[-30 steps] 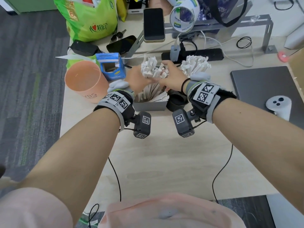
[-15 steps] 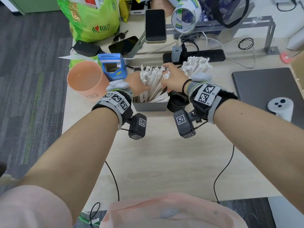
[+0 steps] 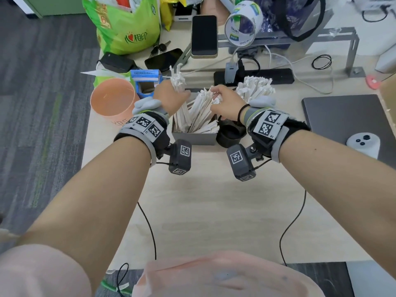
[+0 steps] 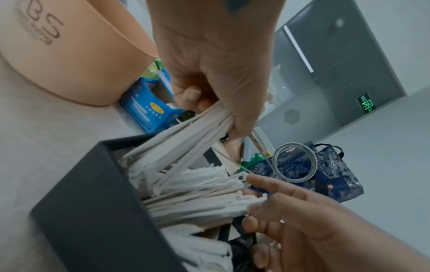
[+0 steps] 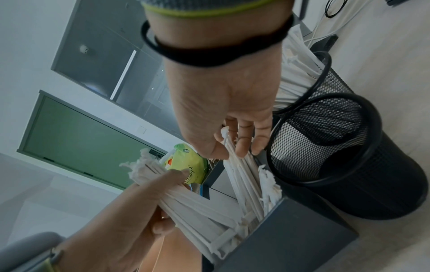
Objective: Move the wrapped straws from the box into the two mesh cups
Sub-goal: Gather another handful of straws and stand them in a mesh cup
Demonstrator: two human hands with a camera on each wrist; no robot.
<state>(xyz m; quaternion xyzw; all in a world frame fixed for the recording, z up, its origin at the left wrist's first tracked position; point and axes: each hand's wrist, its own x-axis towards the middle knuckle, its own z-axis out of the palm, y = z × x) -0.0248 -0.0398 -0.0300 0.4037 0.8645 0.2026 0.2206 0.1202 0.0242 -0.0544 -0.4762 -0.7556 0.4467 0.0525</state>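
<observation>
A grey box (image 3: 194, 139) holds several white wrapped straws (image 3: 200, 113) that lean upright. My left hand (image 3: 179, 97) grips a bundle of them at the box's left side, their tops sticking up above the fist; the left wrist view shows the fingers (image 4: 242, 114) curled round the bundle (image 4: 186, 136). My right hand (image 3: 214, 97) pinches the tops of another group between thumb and fingers (image 5: 244, 145). Right of the box stands an empty black mesh cup (image 3: 230, 135) (image 5: 349, 165). Behind it a second mesh cup (image 5: 325, 73) is packed with straws (image 3: 255, 90).
An orange cup (image 3: 111, 101) and a blue carton (image 3: 146, 82) stand left of the box. A black power strip (image 3: 267, 75), two phones and a green bag (image 3: 128, 24) lie behind. A dark laptop (image 3: 342, 116) with a white controller (image 3: 363, 144) sits to the right.
Both hands held one raised bundle together over the box. It came down, and the hands have parted: the left has drawn its share leftward, the right keeps the rest.
</observation>
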